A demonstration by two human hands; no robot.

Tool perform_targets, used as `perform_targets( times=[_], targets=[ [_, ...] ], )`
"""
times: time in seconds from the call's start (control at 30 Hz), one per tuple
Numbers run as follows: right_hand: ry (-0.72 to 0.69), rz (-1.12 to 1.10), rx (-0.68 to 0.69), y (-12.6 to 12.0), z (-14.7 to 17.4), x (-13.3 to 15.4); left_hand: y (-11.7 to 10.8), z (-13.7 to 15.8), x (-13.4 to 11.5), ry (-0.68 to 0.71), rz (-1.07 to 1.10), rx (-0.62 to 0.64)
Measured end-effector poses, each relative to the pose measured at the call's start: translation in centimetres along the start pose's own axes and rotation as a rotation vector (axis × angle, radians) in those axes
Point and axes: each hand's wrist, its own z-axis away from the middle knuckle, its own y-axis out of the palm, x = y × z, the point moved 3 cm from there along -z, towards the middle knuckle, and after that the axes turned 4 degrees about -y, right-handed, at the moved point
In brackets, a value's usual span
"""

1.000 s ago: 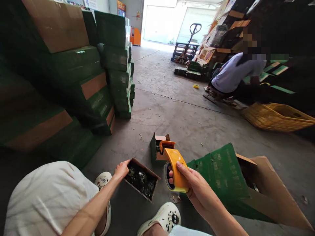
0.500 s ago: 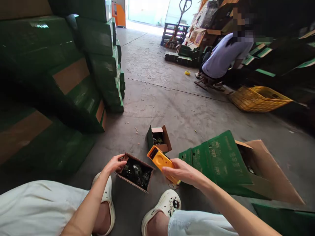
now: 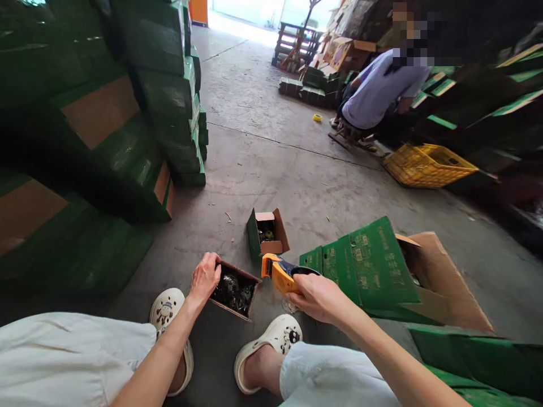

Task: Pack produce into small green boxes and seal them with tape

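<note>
The right hand (image 3: 316, 295) has its grip closed round an orange tape dispenser (image 3: 280, 277), at two o'clock from an open box (image 3: 231, 311), whose ten-o'clock corner the left hand (image 3: 206, 277) holds in its grip.

Warehouse or storeroom with packing work on the floor, clock read from mid-view: bare, cracked concrete floor (image 3: 254, 169), tall stacks of green cartons (image 3: 163, 96) at ten o'clock, a wide bright doorway (image 3: 250, 10) at twelve with a slatted pallet (image 3: 311, 45) short of it. Packing signs: tape dispenser (image 3: 280, 277) near six, small open carton (image 3: 255, 295) of dark, shiny contents at seven, larger open green carton (image 3: 365, 274) at four, yellow plastic crate (image 3: 418, 167) at three, co-worker (image 3: 371, 93) seated low at two.
</note>
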Motion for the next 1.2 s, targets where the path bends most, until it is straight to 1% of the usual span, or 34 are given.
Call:
perform_targets(
  times=[0.1, 0.17, 0.23, 0.3, 0.4, 0.57, 0.67, 0.73, 0.8, 0.87, 0.93, 1.0, 1.07, 1.13, 1.2],
  targets=[
    [-0.038, -0.010, -0.024, -1.0, 1.5, 0.4, 1.5, 0.9, -1.4, 0.249, -0.068, 0.233],
    [-0.072, -0.028, -0.030, -1.3, 2.3, 0.6, 2.8, 1.5, -1.6, 0.313, -0.170, 0.335],
    [-0.105, -0.025, -0.047, -1.2, 2.9, 0.7, 3.6, 1.8, -1.6, 0.309, -0.275, 0.352],
    [-0.138, -0.017, -0.058, -0.8, 3.2, 0.7, 3.8, 1.7, -1.7, 0.299, -0.342, 0.338],
    [-0.186, -0.024, -0.056, -0.2, 3.5, 0.4, 3.4, 1.1, -2.2, 0.344, -0.370, 0.362],
    [-0.210, -0.057, -0.092, -0.2, 4.0, -0.5, 2.1, 0.6, -2.3, 0.467, -0.399, 0.511],
    [-0.211, -0.084, -0.134, -0.4, 4.4, -0.9, 1.0, 0.9, -1.6, 0.471, -0.461, 0.617],
    [-0.217, -0.094, -0.147, -0.4, 4.7, -1.1, 0.2, 1.0, -1.2, 0.486, -0.452, 0.686],
    [-0.228, -0.100, -0.159, -0.3, 4.9, -1.1, -0.2, 0.9, -1.1, 0.488, -0.391, 0.683],
    [-0.239, -0.101, -0.167, -0.2, 5.1, -1.1, 0.2, 0.7, -1.0, 0.477, -0.362, 0.656],
    [-0.241, -0.099, -0.166, -0.1, 5.2, -1.0, 1.5, 0.6, -1.0, 0.471, -0.440, 0.673],
    [-0.236, -0.096, -0.152, -0.1, 5.2, -1.0, 3.3, 0.9, -1.0, 0.491, -0.567, 0.708],
    [-0.230, -0.101, -0.149, -0.2, 5.2, -1.0, 4.8, 1.3, -1.2, 0.507, -0.660, 0.704],
    [-0.226, -0.103, -0.145, -0.5, 5.1, -1.0, 5.7, 1.8, -1.3, 0.494, -0.698, 0.693],
    [-0.217, -0.103, -0.146, -0.7, 4.9, -1.1, 5.9, 2.0, -1.4, 0.456, -0.701, 0.708]
  ],
)
